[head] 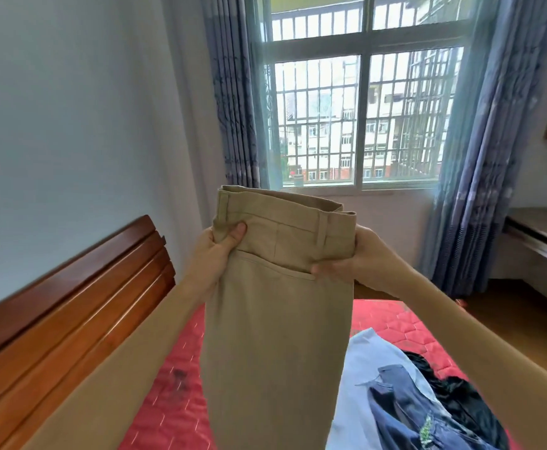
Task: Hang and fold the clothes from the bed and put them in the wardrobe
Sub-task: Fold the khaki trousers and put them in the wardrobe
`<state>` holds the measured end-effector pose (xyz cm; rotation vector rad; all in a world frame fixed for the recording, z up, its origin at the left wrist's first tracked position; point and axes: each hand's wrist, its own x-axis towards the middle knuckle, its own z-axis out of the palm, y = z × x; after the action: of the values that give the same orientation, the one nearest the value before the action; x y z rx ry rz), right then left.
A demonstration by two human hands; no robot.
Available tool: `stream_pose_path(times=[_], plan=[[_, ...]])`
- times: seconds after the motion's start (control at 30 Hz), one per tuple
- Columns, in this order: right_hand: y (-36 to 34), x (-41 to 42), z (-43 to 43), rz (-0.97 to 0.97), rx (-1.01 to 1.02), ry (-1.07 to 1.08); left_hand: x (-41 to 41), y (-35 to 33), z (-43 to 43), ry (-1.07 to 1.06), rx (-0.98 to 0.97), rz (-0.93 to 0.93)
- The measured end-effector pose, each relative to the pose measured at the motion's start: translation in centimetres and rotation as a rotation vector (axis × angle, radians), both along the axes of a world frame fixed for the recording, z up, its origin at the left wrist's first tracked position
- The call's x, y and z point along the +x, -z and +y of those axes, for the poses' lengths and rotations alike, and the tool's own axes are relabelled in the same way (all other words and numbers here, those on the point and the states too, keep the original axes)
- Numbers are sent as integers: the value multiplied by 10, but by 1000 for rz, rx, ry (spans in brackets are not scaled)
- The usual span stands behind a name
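Two hands hold one pair of khaki trousers (275, 319) at the waistband, raised above the bed (395, 323), which serves as the landmark here. At the left of the bed stands the wooden headboard (70, 306). The left hand (215, 251) grips the left end of the waistband, thumb curled over the front of the cloth and the fingers hidden behind it. The trousers hang between the hands, long axis vertical, legs dropping toward the bed and out of view at the bottom edge; the waistband runs roughly level from hand to hand, with the pocket side facing the camera. The right hand (359, 258) pinches the right end of the waistband, fingertips showing on the front below the belt loop. Both arms are extended forward and up at about equal reach, so neither hand is nearer. On the bed, right of the hanging legs, lie a pale blue garment (369, 362), a dark blue garment (405, 404) and a black garment (460, 391), all still unfolded. Judged from this pose, the coming fold turns on bringing one waistband end across to the other while the legs hang straight. The wardrobe is not in view.
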<state>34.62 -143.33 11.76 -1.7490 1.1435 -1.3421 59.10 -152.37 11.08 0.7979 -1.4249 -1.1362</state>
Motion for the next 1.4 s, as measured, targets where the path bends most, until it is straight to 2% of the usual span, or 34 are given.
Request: stream_pose_path(times=[0.1, 0.2, 0.27, 0.37, 0.43, 0.5, 0.57, 0.63, 0.73, 0.9, 1.07, 1.2, 1.27, 1.4], plan=[[12, 20, -29, -106, -78, 110, 22, -2, -9, 31, 10, -121], [23, 49, -64, -170, -85, 165, 49, 4, -27, 143, 7, -356], [31, 70, -92, -185, -41, 169, 68, 11, -41, 96, -40, -444], [36, 102, -138, -95, 15, 146, 106, 13, -72, -63, -74, -493], [32, 124, -171, 91, 28, 199, 135, 11, -98, -203, -97, -531], [20, 148, -201, 282, 16, 257, 161, 5, -121, -308, -82, -497], [5, 171, -229, 311, -6, 240, 173, -8, -130, -373, -77, -470], [-10, 191, -251, 239, -9, 181, 183, -19, -137, -483, -157, -426], [-19, 211, -267, 2, -34, 42, 211, -30, -146, -580, -323, -375], [-14, 222, -241, -110, -177, -51, 235, -42, -122, -562, -359, -403], [19, 210, -181, -98, -196, -170, 227, -8, -65, -515, -346, -417], [71, 189, -114, -41, -115, -203, 214, 53, -5, -495, -159, -425], [110, 175, -80, -33, -30, -211, 207, 91, 34, -414, -149, -406], [204, 152, -4, 4, 188, -164, 179, 177, 122, -276, 47, -252]])
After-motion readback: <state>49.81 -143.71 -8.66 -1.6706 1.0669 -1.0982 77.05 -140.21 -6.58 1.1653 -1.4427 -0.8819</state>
